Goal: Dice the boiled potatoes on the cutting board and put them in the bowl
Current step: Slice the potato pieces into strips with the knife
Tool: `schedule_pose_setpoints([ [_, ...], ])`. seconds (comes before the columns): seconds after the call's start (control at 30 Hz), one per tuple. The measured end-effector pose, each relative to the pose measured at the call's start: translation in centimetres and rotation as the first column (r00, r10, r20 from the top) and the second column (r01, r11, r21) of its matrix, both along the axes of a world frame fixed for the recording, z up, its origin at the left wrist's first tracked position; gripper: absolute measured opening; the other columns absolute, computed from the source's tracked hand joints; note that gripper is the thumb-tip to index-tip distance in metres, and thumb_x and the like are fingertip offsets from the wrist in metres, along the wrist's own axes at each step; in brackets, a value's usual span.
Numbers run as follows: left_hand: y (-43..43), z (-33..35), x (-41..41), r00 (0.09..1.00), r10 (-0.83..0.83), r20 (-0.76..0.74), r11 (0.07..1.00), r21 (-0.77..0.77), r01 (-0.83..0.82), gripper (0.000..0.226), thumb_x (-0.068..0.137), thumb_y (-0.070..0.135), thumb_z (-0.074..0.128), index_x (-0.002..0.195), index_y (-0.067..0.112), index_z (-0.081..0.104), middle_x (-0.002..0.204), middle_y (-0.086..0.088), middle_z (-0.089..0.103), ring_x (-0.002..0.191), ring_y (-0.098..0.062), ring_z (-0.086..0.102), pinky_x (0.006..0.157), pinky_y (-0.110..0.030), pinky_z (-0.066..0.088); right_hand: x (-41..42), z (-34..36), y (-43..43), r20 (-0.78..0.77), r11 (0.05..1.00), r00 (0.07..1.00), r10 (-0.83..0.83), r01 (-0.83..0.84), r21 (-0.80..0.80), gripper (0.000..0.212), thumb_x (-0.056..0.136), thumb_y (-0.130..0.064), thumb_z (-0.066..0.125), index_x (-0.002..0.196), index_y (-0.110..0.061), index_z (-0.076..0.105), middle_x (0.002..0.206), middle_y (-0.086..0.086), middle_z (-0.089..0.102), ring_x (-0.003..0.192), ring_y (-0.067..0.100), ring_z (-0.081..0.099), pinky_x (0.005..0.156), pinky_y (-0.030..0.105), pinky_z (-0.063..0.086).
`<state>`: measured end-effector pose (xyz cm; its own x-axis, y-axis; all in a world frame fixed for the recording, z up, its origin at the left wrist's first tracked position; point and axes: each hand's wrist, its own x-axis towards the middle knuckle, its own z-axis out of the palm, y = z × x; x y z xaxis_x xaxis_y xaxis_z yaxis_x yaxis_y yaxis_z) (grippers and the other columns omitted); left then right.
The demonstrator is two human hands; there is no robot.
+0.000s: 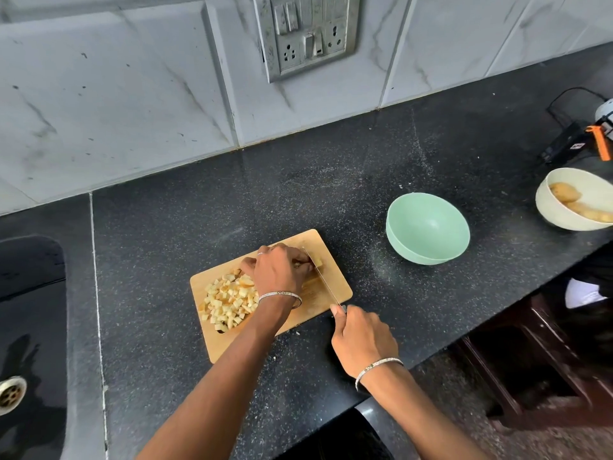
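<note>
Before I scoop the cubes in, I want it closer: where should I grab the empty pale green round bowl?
Pinch the rim of the pale green round bowl on the side facing the wooden cutting board, thumb inside: it stands upright, empty, with a smooth handleless wall.

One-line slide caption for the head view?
Left hand steadies a potato piece on the cutting board while the right hand cuts it with a knife; diced potato piled alongside, green bowl empty.

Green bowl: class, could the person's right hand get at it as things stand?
Probably yes. Only bare countertop lies between the right hand and the green bowl, though that hand grips the knife.
</note>
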<state>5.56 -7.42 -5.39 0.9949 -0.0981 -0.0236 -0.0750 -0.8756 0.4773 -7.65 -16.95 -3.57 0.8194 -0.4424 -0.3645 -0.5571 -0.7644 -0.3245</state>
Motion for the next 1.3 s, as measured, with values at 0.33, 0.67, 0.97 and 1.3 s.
schedule_pose_setpoints([
  [0.33, 0.1, -0.5, 0.6, 0.999, 0.006, -0.047, 1.000, -0.011, -0.006, 0.006, 0.073, 0.037, 0.078, 0.076, 0.039, 0.073, 0.076, 0.016, 0.069, 0.102, -0.016, 0.049, 0.083, -0.042, 0.023, 1.3, -0.6, -0.6, -0.039, 0.994, 0.999, -0.020, 0.024, 0.110, 0.050, 0.102, -0.053, 0.029, 0.108, -0.013, 0.059, 0.111, 0.016, 0.063, 0.104, 0.040, 0.060, 0.080, 0.042, 0.047],
  [0.67, 0.3, -0.1, 0.7, 0.999, 0.017, -0.034, 0.999, 0.034, -0.016, 0.007, 0.076, 0.033, 0.075, 0.081, 0.038, 0.075, 0.078, 0.013, 0.070, 0.100, -0.018, 0.051, 0.089, -0.045, 0.026, -1.7, -1.5, -2.8, -0.032, 0.937, 0.995, -0.094, 0.099, 0.335, 0.055, 0.097, -0.061, 0.032, 0.066, -0.019, 0.049, 0.069, 0.004, 0.055, 0.063, 0.024, 0.049, 0.063, 0.034, 0.040],
  [0.97, 3.2, 2.0, 0.7, 0.997, 0.083, 0.003, 0.996, -0.035, -0.082, 0.011, 0.083, 0.045, 0.067, 0.084, 0.036, 0.072, 0.080, 0.014, 0.066, 0.092, -0.018, 0.059, 0.077, -0.038, 0.021, 0.1, -0.6, -2.9, 0.040, 0.994, 0.999, -0.023, 0.018, 0.110, 0.048, 0.102, -0.055, 0.023, 0.089, -0.019, 0.051, 0.103, 0.015, 0.062, 0.099, 0.038, 0.059, 0.076, 0.042, 0.043],
  [1.3, 8.0, 2.4, 0.0, 0.977, -0.176, 0.123, 0.984, 0.006, 0.176, 0.036, 0.078, 0.033, 0.075, 0.108, 0.050, 0.064, 0.122, 0.012, 0.061, 0.114, -0.021, 0.055, 0.089, -0.045, 0.046, -0.2, -1.1, 0.3, 0.034, 0.980, 0.991, 0.126, -0.130, 0.151, 0.051, 0.099, -0.060, 0.022, 0.092, -0.022, 0.056, 0.099, 0.013, 0.064, 0.100, 0.036, 0.059, 0.077, 0.042, 0.044],
])
